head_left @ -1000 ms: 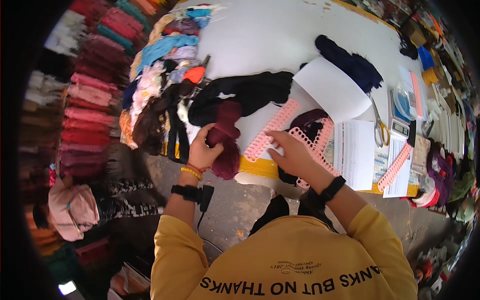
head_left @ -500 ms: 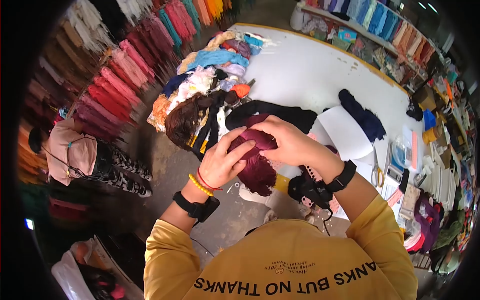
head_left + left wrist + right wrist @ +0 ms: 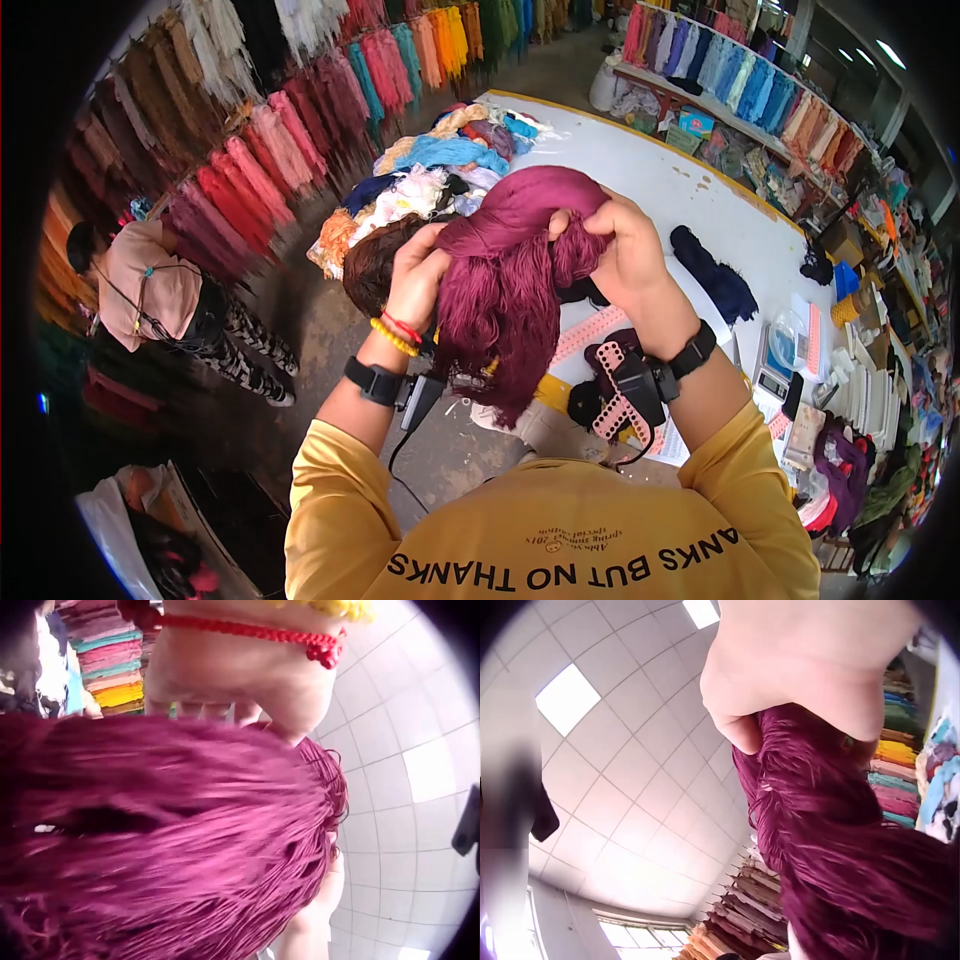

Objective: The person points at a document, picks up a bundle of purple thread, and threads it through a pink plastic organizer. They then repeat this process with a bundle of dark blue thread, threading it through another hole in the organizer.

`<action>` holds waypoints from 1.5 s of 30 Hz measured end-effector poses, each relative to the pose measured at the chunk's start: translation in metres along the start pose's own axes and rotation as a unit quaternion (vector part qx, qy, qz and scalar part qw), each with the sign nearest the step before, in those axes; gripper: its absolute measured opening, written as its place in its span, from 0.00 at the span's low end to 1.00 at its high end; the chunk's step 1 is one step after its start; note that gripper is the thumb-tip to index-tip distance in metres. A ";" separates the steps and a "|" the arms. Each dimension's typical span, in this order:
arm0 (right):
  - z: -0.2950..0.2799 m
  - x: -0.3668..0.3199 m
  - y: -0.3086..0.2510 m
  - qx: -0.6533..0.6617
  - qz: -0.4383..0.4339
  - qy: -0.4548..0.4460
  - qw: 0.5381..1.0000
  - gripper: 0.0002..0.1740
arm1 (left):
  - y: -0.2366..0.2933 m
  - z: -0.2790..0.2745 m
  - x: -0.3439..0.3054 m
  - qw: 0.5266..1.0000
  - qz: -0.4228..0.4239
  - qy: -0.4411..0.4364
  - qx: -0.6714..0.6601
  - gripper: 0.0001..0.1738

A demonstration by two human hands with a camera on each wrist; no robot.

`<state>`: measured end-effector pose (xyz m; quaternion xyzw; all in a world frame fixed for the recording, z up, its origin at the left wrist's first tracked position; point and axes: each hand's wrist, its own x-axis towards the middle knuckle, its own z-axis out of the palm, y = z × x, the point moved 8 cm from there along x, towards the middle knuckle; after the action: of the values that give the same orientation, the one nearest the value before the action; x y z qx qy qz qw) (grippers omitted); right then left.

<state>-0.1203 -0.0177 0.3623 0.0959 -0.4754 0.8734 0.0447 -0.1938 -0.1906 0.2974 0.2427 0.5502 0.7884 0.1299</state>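
Observation:
A bundle of maroon yarn is held up in front of the chest, its loose strands hanging down. My left hand pinches its left edge. At the right side, my right hand grips the yarn, thumb and fingers curled into it. In the left wrist view, the yarn spreads below the left hand, whose fingertips are mostly hidden behind it. The right wrist view has the right hand closed round the upper part of the yarn.
The white table carries a heap of mixed yarn at left, a navy bundle, pink perforated strips and a scale. Another person stands at the left by hanging yarn.
The maroon yarn has been lifted and spread between both hands. My right hand has gone from the pink strip to the yarn. The head view has tilted up.

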 end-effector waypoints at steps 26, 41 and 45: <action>0.161 -0.007 -0.037 -0.628 -0.337 -0.285 0.641 0.12 | 0.061 0.106 -0.033 0.876 -0.216 -0.314 -0.297 0.54; 0.088 0.007 -0.061 -0.369 -0.413 -0.041 0.832 0.35 | 0.166 0.119 0.035 0.907 0.133 -0.163 0.364 0.21; 0.064 0.028 -0.044 -0.290 -0.247 -0.014 0.924 0.42 | 0.182 0.123 0.050 0.952 0.094 -0.217 0.193 0.13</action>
<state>-0.1321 -0.0480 0.4378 0.2057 -0.6697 0.6570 0.2784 -0.1607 -0.1339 0.5127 0.4787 0.6254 0.6039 0.1221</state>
